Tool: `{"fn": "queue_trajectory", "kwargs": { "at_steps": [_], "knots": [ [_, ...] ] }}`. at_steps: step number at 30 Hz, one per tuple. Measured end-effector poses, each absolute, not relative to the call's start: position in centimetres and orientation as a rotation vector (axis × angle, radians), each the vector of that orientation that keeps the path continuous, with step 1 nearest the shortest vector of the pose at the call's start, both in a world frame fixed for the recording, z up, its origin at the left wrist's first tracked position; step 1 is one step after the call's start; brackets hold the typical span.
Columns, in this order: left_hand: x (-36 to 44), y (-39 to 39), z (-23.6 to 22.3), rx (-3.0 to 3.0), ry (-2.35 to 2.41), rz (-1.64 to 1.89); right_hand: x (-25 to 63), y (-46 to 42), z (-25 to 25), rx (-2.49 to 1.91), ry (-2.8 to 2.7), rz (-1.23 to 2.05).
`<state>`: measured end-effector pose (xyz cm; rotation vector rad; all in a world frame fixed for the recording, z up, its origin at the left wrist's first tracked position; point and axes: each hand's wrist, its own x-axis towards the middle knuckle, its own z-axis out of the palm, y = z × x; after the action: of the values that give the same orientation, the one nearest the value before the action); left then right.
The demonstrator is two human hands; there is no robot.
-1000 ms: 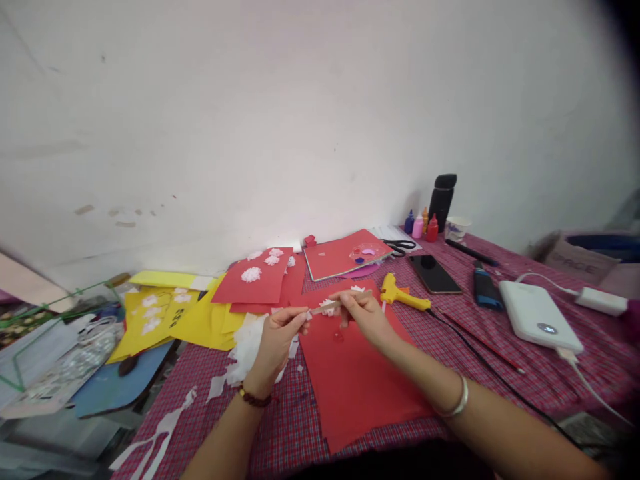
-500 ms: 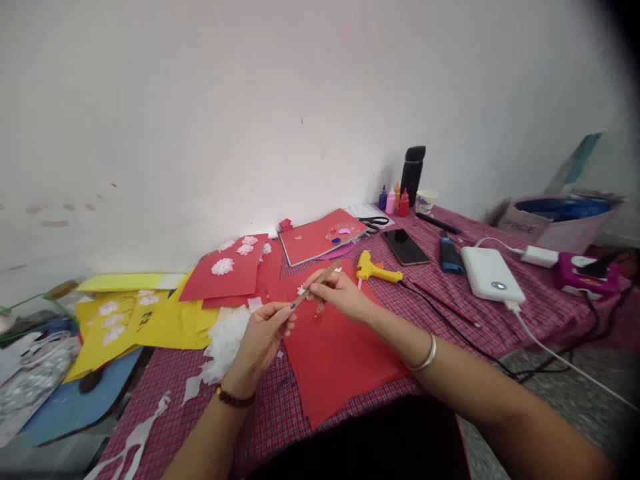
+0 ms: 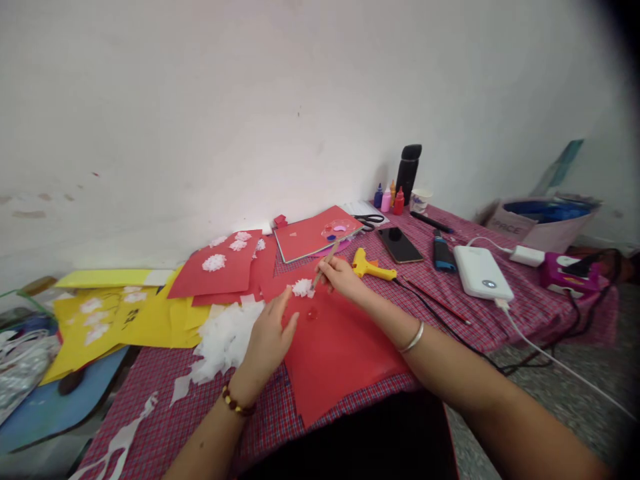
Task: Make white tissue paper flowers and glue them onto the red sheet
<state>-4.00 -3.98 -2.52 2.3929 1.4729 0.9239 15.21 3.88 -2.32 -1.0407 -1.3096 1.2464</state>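
The thin stick is pinched in the right grip, its lower tip at the white paper cluster on the red sheet below. The left grip is loosely spread, with white scraps to its left. Right of the right grip, a yellow glue gun lies on the counter.

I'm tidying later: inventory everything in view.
stick: one, tan, right grip
red sheets: several, red, centre
paper clusters: several, white, on red sheets
paper scraps: many, white, left
yellow sheets: several, yellow, left
glue gun: one, yellow, centre
scissors: one, black, back
bottles: four, multicoloured, back
flask: one, black, back
cup: one, white, back
phone: one, black, right
thin rod: one, red, right
pen: one, black, right
power bank: one, white, right
purple block: one, purple, right
box: one, pale, far right
tablecloth: one, red-checked, table
left grip: one, bare, beside scraps
right grip: one, bare, holding stick
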Motion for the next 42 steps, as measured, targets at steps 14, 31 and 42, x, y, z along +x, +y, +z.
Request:
{"fn": "queue_trajectory", "kwargs": {
  "at_steps": [14,31,42],
  "knots": [
    [-4.1,-3.9,-2.2,2.571,1.412,0.362,15.4,4.2,-3.2,-1.146,-1.992,0.746],
    [-4.2,-3.9,-2.2,2.579,1.389,0.36,15.3,4.3,-3.8,-1.142,-2.036,0.709],
    [-4.3,-3.9,-2.2,2.57,1.383,0.364,15.4,3.1,-2.3,-1.134,-2.037,0.593]
  ]
}}
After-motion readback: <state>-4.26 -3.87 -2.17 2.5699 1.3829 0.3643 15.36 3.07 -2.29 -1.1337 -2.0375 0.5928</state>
